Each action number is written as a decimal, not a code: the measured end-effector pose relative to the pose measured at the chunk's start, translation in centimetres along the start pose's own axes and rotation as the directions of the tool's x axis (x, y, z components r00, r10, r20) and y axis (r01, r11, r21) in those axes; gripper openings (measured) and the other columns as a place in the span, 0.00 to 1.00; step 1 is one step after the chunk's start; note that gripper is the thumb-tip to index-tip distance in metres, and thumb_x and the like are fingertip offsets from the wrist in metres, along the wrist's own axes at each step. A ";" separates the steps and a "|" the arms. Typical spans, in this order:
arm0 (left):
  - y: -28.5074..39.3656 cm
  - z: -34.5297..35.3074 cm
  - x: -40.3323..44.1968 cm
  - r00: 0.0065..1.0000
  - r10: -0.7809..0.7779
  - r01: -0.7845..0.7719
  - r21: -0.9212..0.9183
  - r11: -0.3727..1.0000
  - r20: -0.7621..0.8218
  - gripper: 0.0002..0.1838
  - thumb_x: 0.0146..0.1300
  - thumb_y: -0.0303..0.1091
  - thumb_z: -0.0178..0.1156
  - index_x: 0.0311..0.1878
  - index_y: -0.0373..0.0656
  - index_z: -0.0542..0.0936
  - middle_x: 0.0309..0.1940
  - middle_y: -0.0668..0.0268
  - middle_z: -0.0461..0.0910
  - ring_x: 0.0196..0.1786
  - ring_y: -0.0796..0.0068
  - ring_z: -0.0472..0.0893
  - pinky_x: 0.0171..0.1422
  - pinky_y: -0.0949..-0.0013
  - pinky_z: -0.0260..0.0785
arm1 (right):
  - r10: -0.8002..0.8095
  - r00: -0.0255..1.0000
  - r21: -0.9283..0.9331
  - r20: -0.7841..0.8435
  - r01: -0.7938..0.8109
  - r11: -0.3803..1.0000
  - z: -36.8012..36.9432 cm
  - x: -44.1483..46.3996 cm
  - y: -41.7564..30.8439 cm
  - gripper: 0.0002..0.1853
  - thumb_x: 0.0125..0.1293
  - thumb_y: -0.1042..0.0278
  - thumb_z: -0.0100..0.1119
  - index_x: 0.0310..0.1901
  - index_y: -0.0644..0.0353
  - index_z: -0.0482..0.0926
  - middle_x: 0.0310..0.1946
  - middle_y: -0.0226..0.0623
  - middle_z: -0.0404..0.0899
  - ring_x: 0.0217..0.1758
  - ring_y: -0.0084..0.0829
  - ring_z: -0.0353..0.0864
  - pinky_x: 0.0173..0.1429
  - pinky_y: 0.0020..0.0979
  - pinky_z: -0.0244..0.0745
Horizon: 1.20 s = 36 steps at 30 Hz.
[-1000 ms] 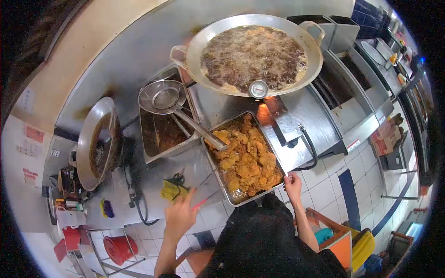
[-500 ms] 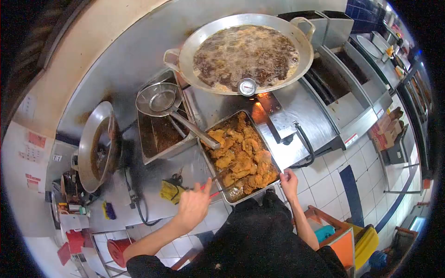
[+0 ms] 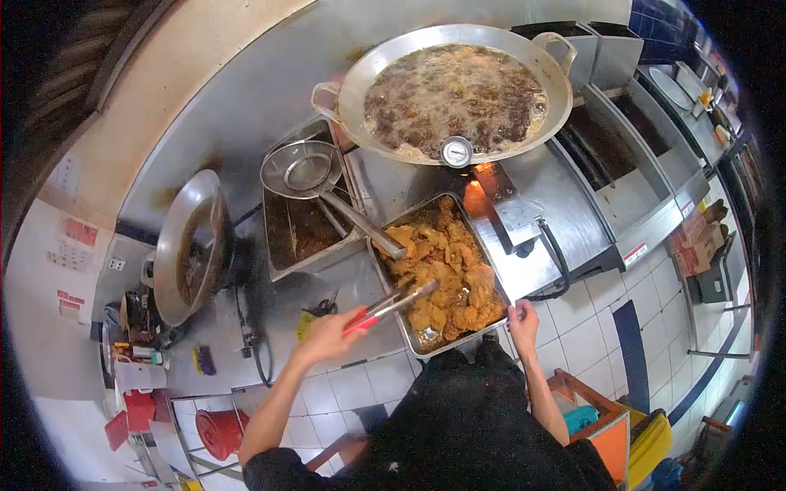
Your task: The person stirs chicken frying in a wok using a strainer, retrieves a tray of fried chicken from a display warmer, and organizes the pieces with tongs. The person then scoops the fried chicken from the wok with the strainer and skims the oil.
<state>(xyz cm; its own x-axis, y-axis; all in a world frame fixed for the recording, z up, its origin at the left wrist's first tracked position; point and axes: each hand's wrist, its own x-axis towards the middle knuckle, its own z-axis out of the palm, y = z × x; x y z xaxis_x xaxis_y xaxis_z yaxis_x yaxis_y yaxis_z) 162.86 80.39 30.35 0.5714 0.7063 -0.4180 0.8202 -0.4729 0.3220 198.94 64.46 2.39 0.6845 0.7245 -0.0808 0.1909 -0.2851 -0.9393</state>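
Observation:
My left hand is wrapped round the red handles of metal tongs. The tong tips reach over browned fried chicken pieces, and whether they touch a piece I cannot tell. The chicken fills a rectangular metal tray, whose near end shows some bare metal. At the tray's near right corner, my right hand has its fingers closed on the rim. The handle of a wire-mesh skimmer rests over the tray's far left part.
A big wok of bubbling oil stands over a flame, with a dial thermometer at its near rim. Left lie a deep oily pan and a second wok. Fryer basins are on the right.
The tongs have swung up from low at the tray's near left side to above the chicken. My right hand stays at the tray corner. The whole view has shifted slightly.

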 end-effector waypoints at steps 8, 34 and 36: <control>-7.9 0.2 3.0 0.997 0.079 -0.076 -0.234 0.969 0.007 0.33 0.56 0.55 0.63 0.63 0.50 0.72 0.46 0.54 0.82 0.45 0.55 0.81 0.52 0.59 0.71 | 0.092 0.994 0.042 0.058 -0.094 0.995 -0.7 -0.6 -3.3 0.06 0.64 0.71 0.57 0.38 0.64 0.74 0.16 0.28 0.71 0.18 0.18 0.69 0.21 0.24 0.65; 1.9 2.2 -7.4 0.982 -0.178 0.184 -0.149 0.971 0.056 0.25 0.61 0.49 0.59 0.56 0.44 0.75 0.34 0.50 0.81 0.41 0.50 0.81 0.45 0.54 0.72 | 0.110 0.994 0.067 0.016 -0.110 0.992 -0.7 -0.9 -4.7 0.05 0.65 0.71 0.56 0.36 0.63 0.74 0.15 0.27 0.71 0.16 0.18 0.70 0.20 0.23 0.66; 0.5 5.4 -7.5 0.959 -0.184 0.253 -0.365 0.896 0.214 0.26 0.64 0.50 0.57 0.59 0.44 0.73 0.33 0.59 0.82 0.34 0.68 0.83 0.40 0.65 0.74 | 0.102 0.995 0.090 0.014 -0.103 0.991 -0.7 -0.9 -4.1 0.05 0.65 0.71 0.56 0.36 0.63 0.74 0.15 0.26 0.70 0.15 0.18 0.69 0.20 0.23 0.65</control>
<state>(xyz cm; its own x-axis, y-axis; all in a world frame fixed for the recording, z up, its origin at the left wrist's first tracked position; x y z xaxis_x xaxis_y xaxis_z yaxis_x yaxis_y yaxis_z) 159.13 72.05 29.08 0.4035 0.6521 -0.6418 0.8686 -0.0524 0.4928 198.00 64.56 6.54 0.6902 0.7005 -0.1814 0.0547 -0.3005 -0.9522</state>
